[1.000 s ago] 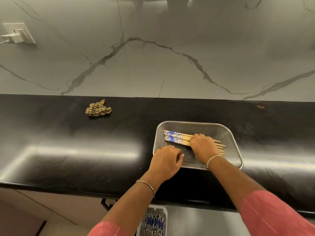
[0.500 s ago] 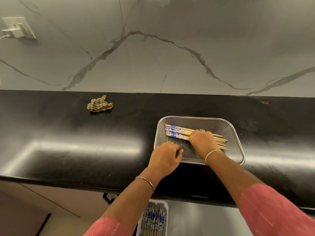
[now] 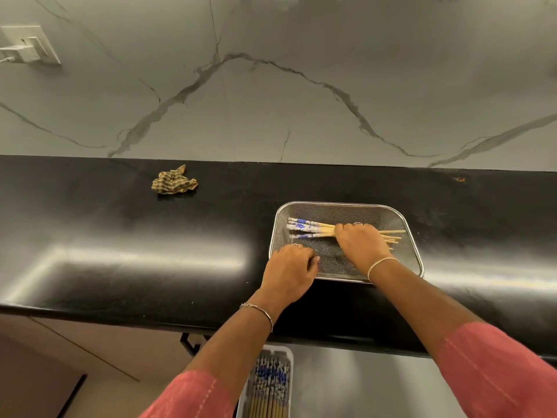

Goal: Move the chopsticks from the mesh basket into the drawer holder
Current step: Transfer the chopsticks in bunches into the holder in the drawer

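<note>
A steel mesh basket (image 3: 401, 220) sits on the black counter, right of centre. Inside lie several wooden chopsticks (image 3: 304, 229) with blue-and-white patterned ends pointing left. My right hand (image 3: 361, 244) is closed over the middle of that bundle, hiding it there. My left hand (image 3: 291, 270) rests with curled fingers at the basket's near-left corner; whether it grips the rim is hidden. Below the counter edge, the white drawer holder (image 3: 287, 356) contains several more chopsticks of the same kind.
A crumpled checked cloth (image 3: 173, 184) lies on the black counter (image 3: 120, 251) at the back left. A marble wall rises behind, with a plugged wall socket (image 3: 28, 46) at the upper left. Cabinet fronts show under the counter at the lower left.
My right hand has gathered the chopsticks into a tighter bundle, with its fingers closing round them. My left hand has stayed at the basket's near-left corner.
</note>
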`<state>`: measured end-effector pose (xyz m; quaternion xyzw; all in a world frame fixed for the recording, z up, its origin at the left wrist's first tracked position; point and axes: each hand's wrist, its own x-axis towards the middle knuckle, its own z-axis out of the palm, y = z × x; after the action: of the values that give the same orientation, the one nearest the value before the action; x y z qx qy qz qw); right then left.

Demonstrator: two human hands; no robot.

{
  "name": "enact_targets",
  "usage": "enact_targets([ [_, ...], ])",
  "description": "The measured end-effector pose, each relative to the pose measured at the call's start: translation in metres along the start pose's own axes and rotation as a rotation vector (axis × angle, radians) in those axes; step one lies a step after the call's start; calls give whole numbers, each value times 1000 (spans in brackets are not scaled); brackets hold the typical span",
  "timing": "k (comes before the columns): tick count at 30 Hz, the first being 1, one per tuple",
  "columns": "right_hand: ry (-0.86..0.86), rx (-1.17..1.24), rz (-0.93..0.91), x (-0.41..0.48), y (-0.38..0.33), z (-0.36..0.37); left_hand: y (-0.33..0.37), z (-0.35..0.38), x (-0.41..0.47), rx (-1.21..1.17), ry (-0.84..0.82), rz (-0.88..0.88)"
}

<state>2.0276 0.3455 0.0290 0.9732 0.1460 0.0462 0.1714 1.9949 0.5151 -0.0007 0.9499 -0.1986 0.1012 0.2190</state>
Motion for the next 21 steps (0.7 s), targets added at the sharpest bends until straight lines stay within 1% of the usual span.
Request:
enact_targets([
  [3, 35, 118, 78, -8, 4, -21, 4, -4, 0, -22, 38, -24],
  [6, 75, 314, 151, -22, 7, -43, 17, -17, 1, -193, 127, -137],
  [8, 102, 480, 183, -33, 6, -55, 27, -29, 1, -408, 172, -259],
  [11, 89, 833, 239, -49, 0, -74, 36, -48, 0, -833, 141, -433],
  [13, 21, 1131, 260, -64, -8, -84, 40, -61, -8, -1098, 51, -492],
  [15, -94, 1516, 246, -83, -20, -89, 43, -73, -21, -1323, -60, -499],
  [16, -143, 1654, 226, -93, -25, -90, 43, -77, -27, -1405, -106, -486],
  [18, -241, 1792, 212, -113, -38, -89, 43, -82, -44, -1515, -183, -451],
  [21, -389, 1940, 236, -137, -57, -83, 43, -84, -70, -1514, -246, -475],
])
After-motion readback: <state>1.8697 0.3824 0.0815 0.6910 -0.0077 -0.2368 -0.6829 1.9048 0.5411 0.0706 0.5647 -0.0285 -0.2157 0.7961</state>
